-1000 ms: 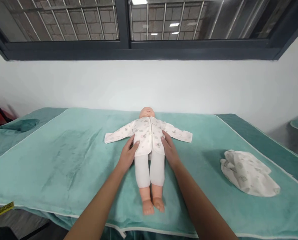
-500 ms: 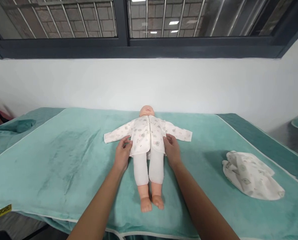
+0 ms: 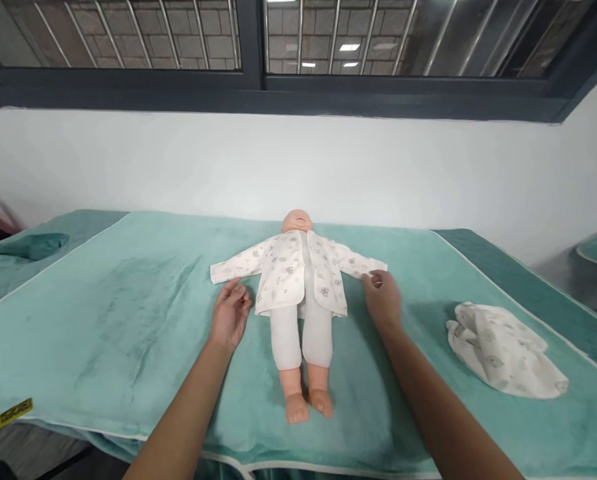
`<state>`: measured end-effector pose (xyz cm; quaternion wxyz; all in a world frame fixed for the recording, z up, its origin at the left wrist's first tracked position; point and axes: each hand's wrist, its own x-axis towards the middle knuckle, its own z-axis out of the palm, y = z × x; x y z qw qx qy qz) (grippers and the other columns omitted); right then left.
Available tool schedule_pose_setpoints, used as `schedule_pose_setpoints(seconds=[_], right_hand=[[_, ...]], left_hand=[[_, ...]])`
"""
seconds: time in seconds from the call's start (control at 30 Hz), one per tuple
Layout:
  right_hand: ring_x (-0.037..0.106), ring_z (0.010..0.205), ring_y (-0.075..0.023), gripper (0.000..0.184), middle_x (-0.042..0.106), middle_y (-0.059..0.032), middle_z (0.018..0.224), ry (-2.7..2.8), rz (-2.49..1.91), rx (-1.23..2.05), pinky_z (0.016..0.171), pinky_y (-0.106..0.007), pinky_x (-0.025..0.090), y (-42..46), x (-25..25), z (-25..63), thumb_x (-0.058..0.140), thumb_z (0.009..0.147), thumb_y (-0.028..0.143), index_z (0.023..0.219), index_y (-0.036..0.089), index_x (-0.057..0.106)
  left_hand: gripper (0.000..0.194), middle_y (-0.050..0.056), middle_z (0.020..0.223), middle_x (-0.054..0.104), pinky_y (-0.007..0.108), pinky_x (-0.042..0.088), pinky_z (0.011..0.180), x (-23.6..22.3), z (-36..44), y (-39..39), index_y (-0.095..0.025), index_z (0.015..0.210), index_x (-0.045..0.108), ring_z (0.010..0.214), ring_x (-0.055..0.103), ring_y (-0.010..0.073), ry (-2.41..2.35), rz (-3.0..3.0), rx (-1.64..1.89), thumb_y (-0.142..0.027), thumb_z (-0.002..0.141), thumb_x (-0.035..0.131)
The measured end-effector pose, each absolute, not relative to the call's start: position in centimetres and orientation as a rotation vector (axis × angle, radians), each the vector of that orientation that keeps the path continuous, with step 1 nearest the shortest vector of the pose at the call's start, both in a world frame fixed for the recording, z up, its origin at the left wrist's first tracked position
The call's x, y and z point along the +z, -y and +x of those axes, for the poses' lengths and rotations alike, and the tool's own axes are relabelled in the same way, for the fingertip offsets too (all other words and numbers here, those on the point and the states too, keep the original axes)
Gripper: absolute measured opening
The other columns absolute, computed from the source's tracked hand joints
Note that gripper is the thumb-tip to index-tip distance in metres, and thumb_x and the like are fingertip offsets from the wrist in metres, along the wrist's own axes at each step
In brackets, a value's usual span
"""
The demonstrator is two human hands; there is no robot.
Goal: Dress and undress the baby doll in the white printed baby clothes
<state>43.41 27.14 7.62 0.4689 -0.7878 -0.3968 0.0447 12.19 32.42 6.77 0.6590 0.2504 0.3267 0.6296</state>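
Note:
A baby doll [image 3: 301, 313] lies on its back in the middle of the teal towel [image 3: 128, 320], head toward the wall. It wears a white printed jacket [image 3: 288, 270], whose front has fallen open, and white trousers. My left hand [image 3: 231, 313] hovers just left of the jacket's hem, below the spread sleeve, fingers loosely apart and holding nothing. My right hand [image 3: 382, 299] lies on the towel to the doll's right. Its fingertips reach the cuff of the other sleeve [image 3: 361, 265], and no grip on it shows.
A crumpled white printed garment [image 3: 503, 353] lies on the towel at the right. A folded dark teal cloth [image 3: 25, 245] sits at the far left. A white wall and a barred window stand behind the table. A yellow tape end [image 3: 3, 417] pokes out at the front left edge.
Both hands have left the doll's waist and moved outward, the right one to the sleeve cuff. The jacket front, closed before, now lies open.

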Motion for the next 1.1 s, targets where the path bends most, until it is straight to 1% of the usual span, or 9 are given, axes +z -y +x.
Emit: schedule_pose_setpoints(seconds=[0.1,0.27,0.43,0.6,0.83,0.9,0.97,1.03,1.1], right_hand=[[0.059,0.090,-0.0266,0.046,0.064,-0.0150,0.102,0.992,-2.163,-0.071,0.075,-0.037,0.043,-27.4,7.4,46.8,0.052,0.081,0.050,0.109,0.014,0.060],[0.059,0.084,-0.0259,0.033,0.065,-0.0128,0.092,1.123,-2.274,-0.018,0.071,-0.035,0.042,-28.7,7.0,49.0,0.052,0.083,0.044,0.096,0.017,0.064],[0.058,0.086,-0.0250,0.031,0.066,-0.0139,0.095,1.042,-2.219,-0.045,0.075,-0.034,0.041,-30.5,7.4,50.6,0.046,0.085,0.035,0.098,0.015,0.066],[0.057,0.086,-0.0249,0.034,0.066,-0.0143,0.096,0.944,-2.147,-0.077,0.078,-0.035,0.042,-32.0,7.3,52.4,0.045,0.083,0.034,0.101,0.013,0.065],[0.056,0.089,-0.0257,0.038,0.064,-0.0161,0.102,0.864,-2.065,-0.137,0.085,-0.040,0.044,-32.4,6.6,53.1,0.043,0.083,0.032,0.108,0.010,0.062],[0.055,0.096,-0.0270,0.040,0.061,-0.0180,0.109,0.869,-2.040,-0.164,0.090,-0.042,0.043,-32.3,6.7,53.0,0.045,0.082,0.031,0.112,0.009,0.060],[0.052,0.109,-0.0293,0.042,0.058,-0.0196,0.118,0.954,-1.984,-0.243,0.098,-0.045,0.040,-32.1,6.8,52.5,0.047,0.082,0.030,0.117,0.009,0.058],[0.047,0.120,-0.0306,0.042,0.055,-0.0197,0.124,1.150,-1.891,-0.332,0.103,-0.046,0.037,-31.9,6.9,51.6,0.047,0.083,0.030,0.120,0.011,0.056],[0.045,0.125,-0.0303,0.042,0.055,-0.0188,0.129,1.398,-1.808,-0.364,0.105,-0.046,0.037,-31.7,6.8,50.5,0.044,0.087,0.031,0.123,0.012,0.056]], left_hand=[[0.035,-0.002,0.068,0.059,0.018,0.042,0.053,6.6,12.2,-32.7,-0.015,0.097,0.064,0.060,0.056,0.0074,-0.769,0.620,1.389,-0.012,0.064,0.077],[0.028,0.001,0.073,0.064,0.020,0.047,0.058,6.5,12.2,-32.9,-0.015,0.093,0.065,0.062,0.059,0.0082,-0.717,0.564,1.410,-0.010,0.067,0.074],[0.028,0.002,0.075,0.066,0.019,0.048,0.058,6.8,12.1,-32.7,-0.014,0.093,0.066,0.064,0.060,0.0086,-0.701,0.543,1.414,-0.008,0.067,0.073],[0.027,0.002,0.076,0.066,0.018,0.050,0.059,7.0,12.3,-32.8,-0.014,0.094,0.065,0.064,0.060,0.0084,-0.711,0.527,1.405,-0.007,0.068,0.072],[0.026,0.003,0.077,0.066,0.018,0.051,0.060,6.7,12.2,-33.1,-0.014,0.095,0.065,0.065,0.061,0.0087,-0.712,0.508,1.397,-0.006,0.071,0.069],[0.025,0.003,0.077,0.066,0.018,0.052,0.060,6.6,12.2,-33.2,-0.013,0.095,0.065,0.065,0.062,0.0090,-0.710,0.505,1.398,-0.006,0.072,0.069],[0.025,0.004,0.077,0.066,0.018,0.052,0.060,6.5,12.2,-33.2,-0.013,0.095,0.065,0.065,0.062,0.0093,-0.709,0.502,1.399,-0.005,0.072,0.068],[0.025,0.004,0.077,0.066,0.019,0.052,0.060,6.5,12.1,-33.3,-0.013,0.095,0.065,0.065,0.062,0.0095,-0.703,0.501,1.399,-0.005,0.071,0.068],[0.025,0.004,0.077,0.066,0.018,0.052,0.060,6.5,12.1,-33.3,-0.013,0.094,0.065,0.064,0.062,0.0093,-0.693,0.503,1.397,-0.005,0.071,0.068]])
